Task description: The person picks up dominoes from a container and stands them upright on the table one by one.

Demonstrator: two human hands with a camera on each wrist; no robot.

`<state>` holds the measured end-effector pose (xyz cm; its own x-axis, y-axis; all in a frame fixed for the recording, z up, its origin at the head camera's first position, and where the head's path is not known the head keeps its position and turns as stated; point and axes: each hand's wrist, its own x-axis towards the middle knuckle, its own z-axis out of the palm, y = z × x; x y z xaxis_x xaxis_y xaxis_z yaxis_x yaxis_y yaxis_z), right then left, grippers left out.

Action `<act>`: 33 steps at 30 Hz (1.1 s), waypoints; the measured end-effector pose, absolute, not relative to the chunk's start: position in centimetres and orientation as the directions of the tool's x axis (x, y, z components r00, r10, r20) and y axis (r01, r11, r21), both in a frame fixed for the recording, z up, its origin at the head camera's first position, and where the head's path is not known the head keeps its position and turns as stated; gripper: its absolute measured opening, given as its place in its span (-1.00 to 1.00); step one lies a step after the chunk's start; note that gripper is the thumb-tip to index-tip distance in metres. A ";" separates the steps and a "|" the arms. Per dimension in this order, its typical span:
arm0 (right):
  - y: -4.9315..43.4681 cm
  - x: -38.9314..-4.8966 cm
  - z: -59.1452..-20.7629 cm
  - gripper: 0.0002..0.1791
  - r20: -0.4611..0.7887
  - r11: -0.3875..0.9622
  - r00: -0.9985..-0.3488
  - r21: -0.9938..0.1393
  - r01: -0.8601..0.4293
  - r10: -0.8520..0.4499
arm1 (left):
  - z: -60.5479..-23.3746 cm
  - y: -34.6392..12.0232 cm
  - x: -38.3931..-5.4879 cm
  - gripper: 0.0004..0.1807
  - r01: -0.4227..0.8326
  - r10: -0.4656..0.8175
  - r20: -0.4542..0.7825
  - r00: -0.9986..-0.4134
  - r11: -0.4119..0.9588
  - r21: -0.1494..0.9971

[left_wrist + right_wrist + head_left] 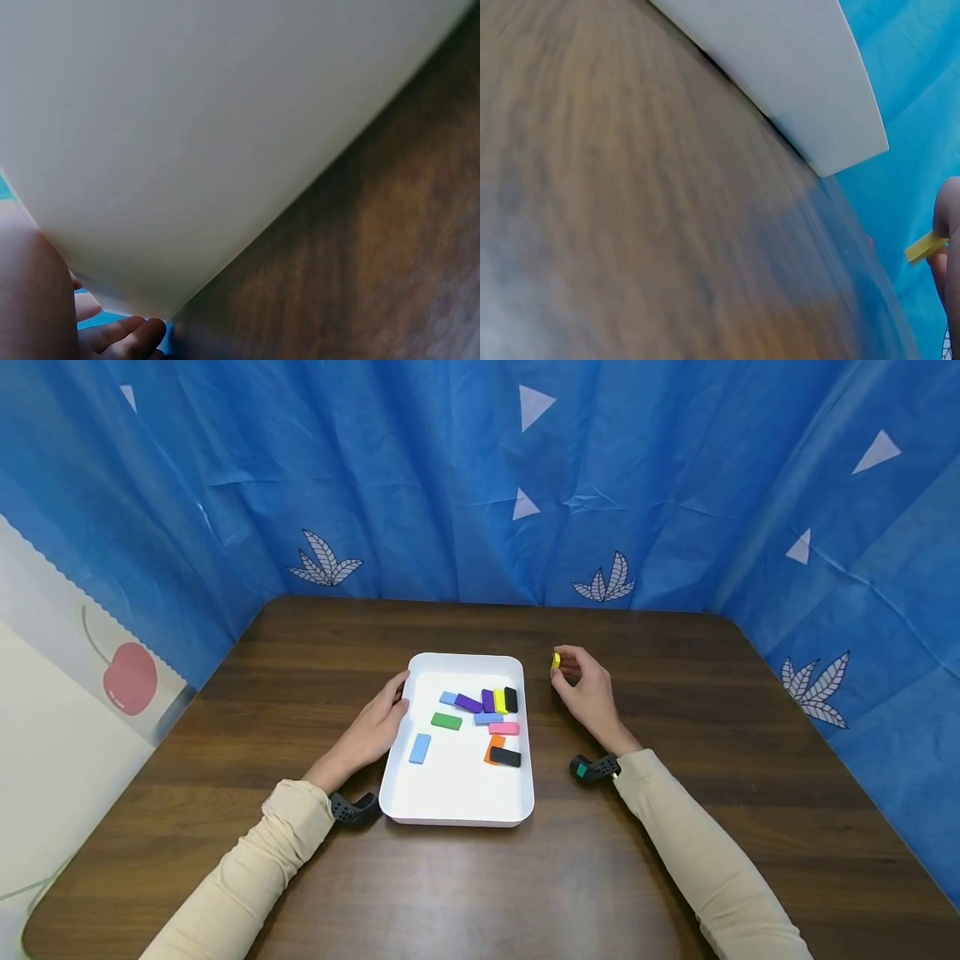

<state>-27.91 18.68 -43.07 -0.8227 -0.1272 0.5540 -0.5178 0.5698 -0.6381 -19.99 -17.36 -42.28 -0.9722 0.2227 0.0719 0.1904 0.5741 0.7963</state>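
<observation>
A white tray (457, 797) lies on the table with several small coloured blocks in it. My left hand (377, 725) rests against the tray's left edge, fingers extended; the left wrist view shows this hand (34, 289) close up beside the tray's outer wall (165, 150). To the right of the tray, my right hand (588, 692) pinches a yellow block (556, 661) between thumb and fingers, above the table. The right wrist view catches the same yellow block (924, 247) at its right edge, with part of the fingers.
Inside the tray are a green block (447, 722), a pink block (506, 728), a black block (507, 757) partly over an orange block (495, 743), and several blue and purple ones. The brown wooden table (645, 877) reaches back to a blue curtain (450, 485).
</observation>
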 end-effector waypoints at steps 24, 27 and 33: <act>18.9 -28.1 -43.2 -0.59 0.394 0.629 -0.911 -0.678 -0.379 -0.125 | -42.2 -17.4 -19.9 -0.35 0.201 0.231 0.076 -0.970 0.583 0.787; 18.8 -28.1 -43.2 -0.56 0.380 0.639 -0.916 -0.675 -0.368 -0.126 | -42.1 -17.4 -20.0 -0.35 0.199 0.232 0.073 -0.970 0.583 0.788; 18.7 -28.1 -43.2 -0.54 0.352 0.660 -0.927 -0.667 -0.346 -0.130 | -42.1 -17.3 -19.9 -0.35 0.192 0.227 0.067 -0.972 0.585 0.788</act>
<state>-28.07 18.74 -43.16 -0.9269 -0.1297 0.3523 -0.3460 0.6595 -0.6674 -19.93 -17.35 -42.12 -0.9715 0.2272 0.0675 0.1915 0.5849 0.7882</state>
